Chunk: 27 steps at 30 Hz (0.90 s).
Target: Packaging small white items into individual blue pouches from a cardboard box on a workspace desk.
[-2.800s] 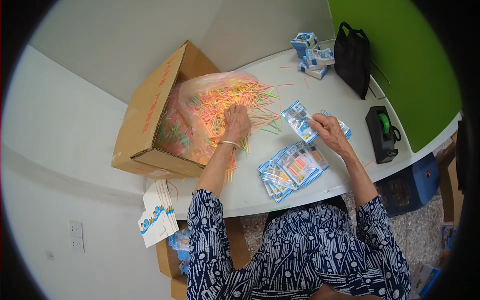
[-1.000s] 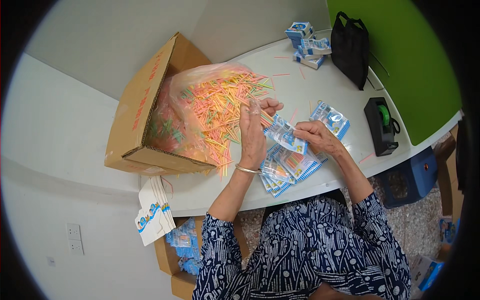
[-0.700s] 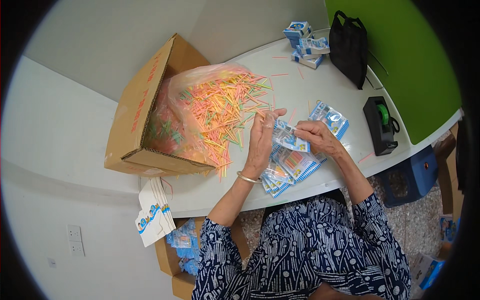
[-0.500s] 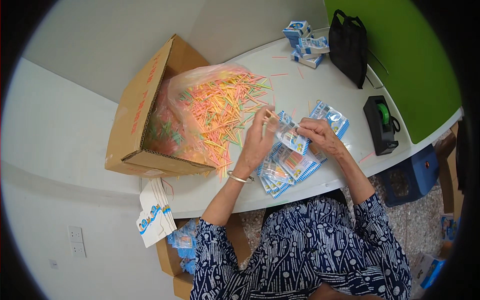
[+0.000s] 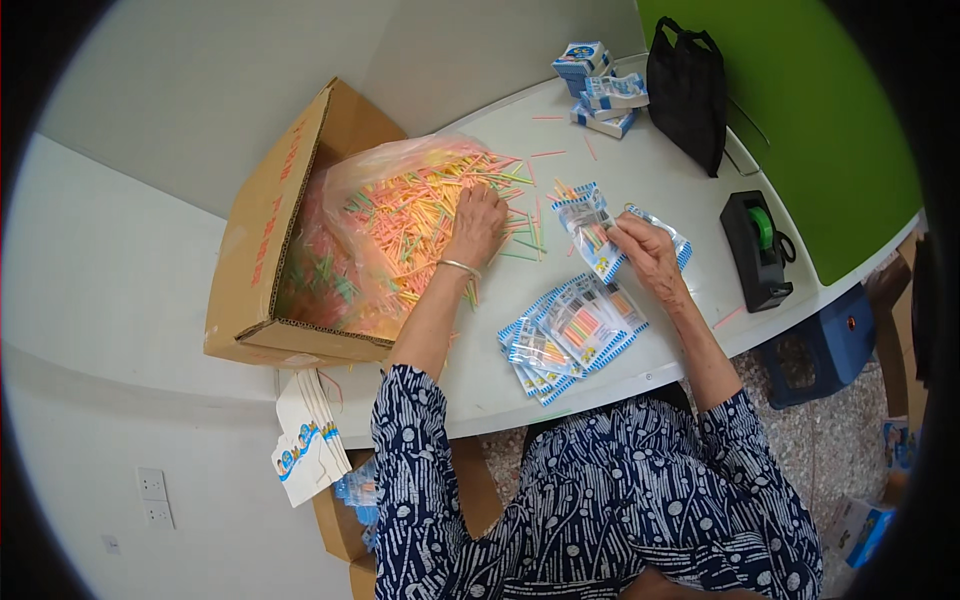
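Observation:
Fingers bent and pressed close, my left hand [image 5: 479, 226] rests on a heap of thin coloured sticks [image 5: 410, 225], pink, yellow, orange and green. Its fingertips are down among the sticks and partly hidden. My right hand [image 5: 650, 252] pinches the edge of a clear packet [image 5: 588, 222] with blue striped borders, held above the table. Several sticks stand inside that packet, their tips poking out of its upper end. Nearer to me lies an overlapping stack of similar packets [image 5: 580, 330] with sticks in them. Another packet [image 5: 672, 240] lies partly behind my right hand.
The heap spills from a plastic bag in a tipped cardboard box [image 5: 262, 240]. Small boxes [image 5: 600, 95] and a black bag [image 5: 687, 95] stand at the back. On the right sits a tape dispenser [image 5: 758, 250]. Folded white cartons [image 5: 308, 440] hang by the left edge.
My left hand has left the packet and moved left onto the heap of sticks. My right hand still holds the packet, now apart from the stack, with stick tips showing at its end.

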### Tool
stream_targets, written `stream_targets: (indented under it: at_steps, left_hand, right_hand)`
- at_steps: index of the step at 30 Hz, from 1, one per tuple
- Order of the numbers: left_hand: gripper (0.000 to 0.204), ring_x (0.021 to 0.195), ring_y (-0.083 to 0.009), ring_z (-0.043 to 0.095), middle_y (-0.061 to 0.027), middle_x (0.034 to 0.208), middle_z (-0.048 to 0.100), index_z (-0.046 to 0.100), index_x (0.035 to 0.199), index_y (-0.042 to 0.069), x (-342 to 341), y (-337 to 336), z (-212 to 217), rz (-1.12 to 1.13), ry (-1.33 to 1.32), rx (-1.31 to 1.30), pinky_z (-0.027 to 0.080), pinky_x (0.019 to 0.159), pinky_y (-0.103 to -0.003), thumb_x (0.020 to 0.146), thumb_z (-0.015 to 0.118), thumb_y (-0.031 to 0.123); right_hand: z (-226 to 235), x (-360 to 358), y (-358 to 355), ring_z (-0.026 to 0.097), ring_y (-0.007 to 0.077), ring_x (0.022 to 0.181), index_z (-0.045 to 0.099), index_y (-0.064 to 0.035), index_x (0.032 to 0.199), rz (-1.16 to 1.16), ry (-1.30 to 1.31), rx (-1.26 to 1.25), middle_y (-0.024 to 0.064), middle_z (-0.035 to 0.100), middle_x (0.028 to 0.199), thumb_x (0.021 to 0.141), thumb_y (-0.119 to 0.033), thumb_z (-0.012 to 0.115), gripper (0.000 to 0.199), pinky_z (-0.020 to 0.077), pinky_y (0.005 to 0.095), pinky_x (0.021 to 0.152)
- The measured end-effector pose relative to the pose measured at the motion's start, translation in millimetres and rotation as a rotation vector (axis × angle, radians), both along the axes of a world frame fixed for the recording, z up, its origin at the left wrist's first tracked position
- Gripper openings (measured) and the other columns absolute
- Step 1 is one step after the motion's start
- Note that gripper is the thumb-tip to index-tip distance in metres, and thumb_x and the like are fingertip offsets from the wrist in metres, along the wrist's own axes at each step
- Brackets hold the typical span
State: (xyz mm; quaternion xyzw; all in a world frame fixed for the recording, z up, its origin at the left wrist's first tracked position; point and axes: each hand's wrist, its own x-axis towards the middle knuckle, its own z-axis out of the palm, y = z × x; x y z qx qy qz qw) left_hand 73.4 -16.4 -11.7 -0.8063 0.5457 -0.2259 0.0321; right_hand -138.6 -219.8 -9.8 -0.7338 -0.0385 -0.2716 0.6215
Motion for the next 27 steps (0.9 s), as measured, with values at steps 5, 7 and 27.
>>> stream_targets:
  at_steps: [5, 7, 27]
  left_hand:
    - [0.017, 0.093, -0.0256, 0.051, -0.011, 0.086, 0.054, 0.058, 0.081, 0.004, 10.2, -0.9, 0.7, -0.013, -0.1, 0.054, 0.04, 0.081, -0.036, 0.066, 0.062, 0.011]
    - [0.014, 0.089, -0.0272, 0.052, -0.0124, 0.081, 0.055, 0.058, 0.079, 0.004, 14.6, 4.8, 6.9, -0.07, -0.09, 0.092, 0.041, 0.078, -0.038, 0.067, 0.061, 0.01]
    - [0.009, 0.077, -0.038, 0.058, -0.024, 0.079, 0.057, 0.052, 0.08, -0.004, -31.3, 7.2, -8.8, 0.146, 0.345, 0.095, 0.049, 0.067, -0.046, 0.076, 0.051, 0.003]
  right_hand:
    - [-2.4, 1.7, -0.8, 0.05, 0.014, 0.07, 0.058, 0.0048, 0.087, -0.009, 0.046, -0.007, 0.0067, 0.052, 0.075, 0.089, -0.01, 0.055, 0.015, 0.0394, 0.0251, 0.065]
    - [-2.2, 1.5, -0.6, 0.05, 0.014, 0.07, 0.058, 0.0049, 0.087, -0.012, 0.047, 0.005, 0.0067, 0.052, 0.075, 0.089, -0.01, 0.055, 0.015, 0.0395, 0.0249, 0.066]
    - [-4.1, 3.9, 4.6, 0.046, 0.0133, 0.069, 0.055, 0.005, 0.084, 0.02, 0.03, -0.041, 0.0061, 0.049, 0.075, 0.09, -0.01, 0.054, 0.016, 0.0366, 0.0251, 0.063]
